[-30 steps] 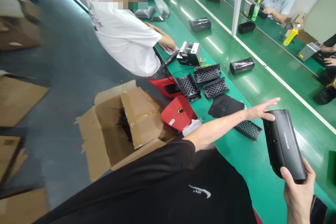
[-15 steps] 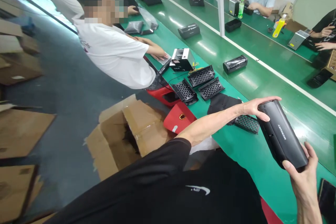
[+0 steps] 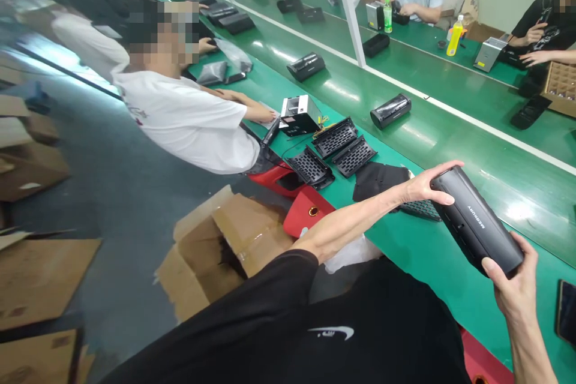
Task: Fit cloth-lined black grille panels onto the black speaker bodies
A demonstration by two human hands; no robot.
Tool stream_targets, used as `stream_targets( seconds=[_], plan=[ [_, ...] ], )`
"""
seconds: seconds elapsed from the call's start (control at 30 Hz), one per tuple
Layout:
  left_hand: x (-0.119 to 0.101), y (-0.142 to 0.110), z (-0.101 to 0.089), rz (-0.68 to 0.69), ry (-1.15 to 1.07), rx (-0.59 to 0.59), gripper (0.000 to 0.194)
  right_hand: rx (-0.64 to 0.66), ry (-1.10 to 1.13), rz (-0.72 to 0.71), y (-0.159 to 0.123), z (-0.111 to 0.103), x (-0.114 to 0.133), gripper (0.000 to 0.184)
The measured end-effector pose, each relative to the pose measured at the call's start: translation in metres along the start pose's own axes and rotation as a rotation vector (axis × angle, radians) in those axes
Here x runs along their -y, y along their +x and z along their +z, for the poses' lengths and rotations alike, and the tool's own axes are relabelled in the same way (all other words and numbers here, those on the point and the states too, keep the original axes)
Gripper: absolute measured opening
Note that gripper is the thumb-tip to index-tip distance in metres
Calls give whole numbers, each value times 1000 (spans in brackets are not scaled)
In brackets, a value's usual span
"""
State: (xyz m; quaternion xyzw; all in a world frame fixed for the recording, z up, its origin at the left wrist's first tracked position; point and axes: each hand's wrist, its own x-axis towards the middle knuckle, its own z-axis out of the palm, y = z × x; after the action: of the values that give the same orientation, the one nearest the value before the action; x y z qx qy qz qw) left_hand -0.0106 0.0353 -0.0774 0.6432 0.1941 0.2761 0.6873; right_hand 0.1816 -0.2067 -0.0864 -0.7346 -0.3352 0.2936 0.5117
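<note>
Left hand (image 3: 425,189) spread across top of black speaker housing (image 3: 474,222), right hand (image 3: 508,276) cupping lower end, pressing housing between them, clear above green bench (image 3: 450,294). Visible face looks assembled; underside hidden, lettering blurred. Beyond housing: perforated black grilles (image 3: 335,137) lying loose, black cloth (image 3: 378,181) beside them. Farther past housing, silver unit (image 3: 300,115) near co-worker's hand (image 3: 260,113); wiring hard to trace.
</note>
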Motion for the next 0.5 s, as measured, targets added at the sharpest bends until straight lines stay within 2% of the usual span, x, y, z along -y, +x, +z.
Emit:
stream_targets(
  seconds=[0.13,0.2,0.3,0.37,0.43,0.5],
  plan=[
    [9,-4,7,-1,3,-44,97,-46,-110,-70,0,-4,7,99],
    [13,-5,10,-29,-10,-66,98,-25,-127,-60,3,-11,7,100],
    [17,-8,14,-59,-68,-117,95,35,-109,-22,7,-23,3,102],
    [22,-10,18,-58,-126,-179,88,48,-15,-36,6,-28,1,107],
    [30,-13,29,-82,-285,-251,85,-1,85,-85,3,-25,-1,114],
    [44,-15,47,-145,-548,-269,86,-48,101,-117,1,-11,-1,119]
  ],
)
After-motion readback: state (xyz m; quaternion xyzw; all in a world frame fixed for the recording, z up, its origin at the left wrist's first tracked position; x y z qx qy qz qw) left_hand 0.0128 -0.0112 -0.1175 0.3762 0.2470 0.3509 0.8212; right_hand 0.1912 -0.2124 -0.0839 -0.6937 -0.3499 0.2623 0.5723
